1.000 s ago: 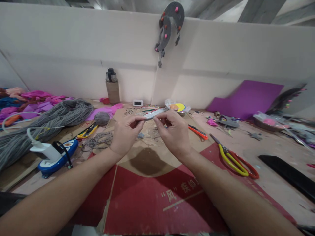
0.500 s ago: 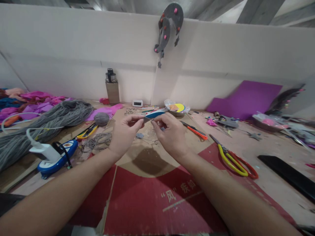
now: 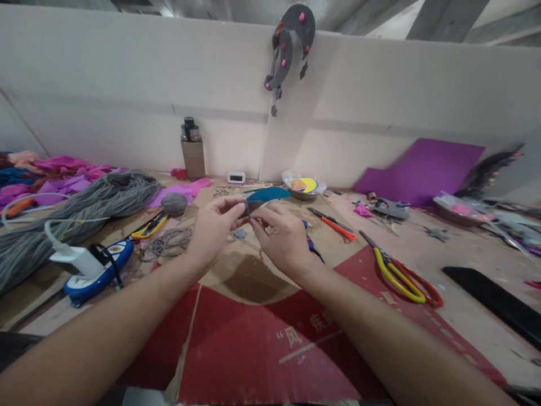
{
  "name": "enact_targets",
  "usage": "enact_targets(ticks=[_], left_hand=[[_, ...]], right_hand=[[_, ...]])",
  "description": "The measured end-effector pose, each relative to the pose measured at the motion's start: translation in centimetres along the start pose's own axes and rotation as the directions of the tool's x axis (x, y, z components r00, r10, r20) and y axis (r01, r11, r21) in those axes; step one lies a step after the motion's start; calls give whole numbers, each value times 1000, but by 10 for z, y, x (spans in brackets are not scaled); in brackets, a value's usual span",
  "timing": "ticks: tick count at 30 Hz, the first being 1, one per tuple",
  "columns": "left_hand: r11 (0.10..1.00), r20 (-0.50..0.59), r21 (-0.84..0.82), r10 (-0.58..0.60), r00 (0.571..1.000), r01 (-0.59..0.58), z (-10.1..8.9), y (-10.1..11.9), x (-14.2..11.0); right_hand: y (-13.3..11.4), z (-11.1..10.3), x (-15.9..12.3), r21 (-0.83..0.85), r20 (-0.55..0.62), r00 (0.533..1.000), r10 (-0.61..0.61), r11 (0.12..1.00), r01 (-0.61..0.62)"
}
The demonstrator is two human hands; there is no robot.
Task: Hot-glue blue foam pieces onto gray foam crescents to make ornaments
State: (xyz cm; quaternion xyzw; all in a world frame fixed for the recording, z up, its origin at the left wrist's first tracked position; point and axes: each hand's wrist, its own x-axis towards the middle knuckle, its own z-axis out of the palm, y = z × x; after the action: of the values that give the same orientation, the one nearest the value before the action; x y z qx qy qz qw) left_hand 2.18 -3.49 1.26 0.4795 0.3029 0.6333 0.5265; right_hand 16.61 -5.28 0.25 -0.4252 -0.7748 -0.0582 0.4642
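The left hand (image 3: 213, 228) pinches one end of a curved blue-and-grey piece (image 3: 268, 194) between thumb and fingers. The right hand (image 3: 283, 234) has its thumb and fingertips drawn narrowly together on the lower edge of the same piece, just beside the left fingertips; whether a thin strand is also caught there is too small to tell. The piece is raised above a red-and-brown cardboard sheet (image 3: 236, 349), its blue face arching up beyond the fingers.

Just behind the right hand, a blue tool with a black cord (image 3: 310, 239) is partly hidden. Right of it lie an orange utility knife (image 3: 336, 225) and, nearer, scissors with yellow and red handles (image 3: 401, 273). To the left are loose grey yarn (image 3: 169, 242), a ball of grey yarn (image 3: 174, 204), a yellow cutter (image 3: 151, 225) and a thick grey hank (image 3: 97, 203). A white plug (image 3: 78, 259) sits on a blue power strip (image 3: 120, 254).

Toward the back of the tabletop (image 3: 422, 248) stand a bottle (image 3: 194, 158), a small digital clock (image 3: 236, 177) and a bowl (image 3: 302, 197) holding a yellow disc (image 3: 311, 184). A purple sheet (image 3: 422, 172) leans at the wall, and a grey crescent ornament (image 3: 299, 22) hangs above.
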Motion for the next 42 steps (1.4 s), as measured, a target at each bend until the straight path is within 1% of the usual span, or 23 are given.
enact_targets(ticks=[3,5,7,8,10,12,14,18,22,23,25,27,28,30,31,32,34,36,39,42], left_hand=[[1000,-5,-1,-29,1000,29,1,0,0],[999,-20,38,-28,999,29,1,1,0],[992,-27,123,12,1000,-9,0,1,0],[980,-23,194,56,998,-51,-1,2,0],[912,3,375,180,984,-168,-2,5,-1],[795,39,539,307,951,-279,-3,8,-3],[699,62,631,385,921,-335,-4,10,-3],[620,106,687,431,896,-379,-8,8,-3],[562,154,697,490,858,-446,-10,7,-2],[563,158,692,492,856,-451,-10,8,-2],[607,136,673,462,877,-424,-8,9,-2],[712,77,610,384,920,-349,-5,10,-3],[785,40,544,328,944,-296,-4,10,-3],[920,-12,350,194,981,-178,-1,9,-3],[962,-17,246,129,991,-121,0,9,-2],[984,-15,161,76,997,-72,1,8,-2],[998,-1,67,6,1000,-5,2,8,-2],[999,3,28,-38,999,38,3,10,-3],[996,9,-5,-94,996,94,4,13,-4],[993,32,-11,-116,993,116,4,16,-4]], right_hand=[[-2,-2,-1,-73,8,998,-59,996,59],[-4,-4,-1,-114,16,995,-99,988,100],[-5,-6,-1,-113,11,994,-110,987,111],[-6,-7,0,-94,-2,995,-101,991,100],[-7,-8,1,-36,-42,997,-65,997,63],[-9,-8,2,10,-77,996,-38,999,39],[-10,-9,2,27,-89,995,-45,998,48],[-13,-8,0,25,-53,995,-86,996,88],[-15,-9,-2,-57,-17,992,-123,991,121],[-15,-9,-3,-89,-11,990,-137,987,136],[-15,-10,-3,-158,-6,986,-168,974,165],[-13,-11,-3,-219,-6,980,-199,957,192],[-12,-12,-3,-245,-6,978,-209,948,201],[-9,-12,-3,-280,1,976,-216,937,207],[-7,-12,-2,-289,7,977,-212,935,205],[-6,-12,-2,-293,11,978,-207,935,201],[-4,-12,-2,-294,17,980,-199,936,195],[-4,-12,-2,-296,16,980,-199,935,195],[-4,-12,-2,-308,14,979,-204,931,198],[-4,-14,-1,-317,28,978,-208,926,206]])
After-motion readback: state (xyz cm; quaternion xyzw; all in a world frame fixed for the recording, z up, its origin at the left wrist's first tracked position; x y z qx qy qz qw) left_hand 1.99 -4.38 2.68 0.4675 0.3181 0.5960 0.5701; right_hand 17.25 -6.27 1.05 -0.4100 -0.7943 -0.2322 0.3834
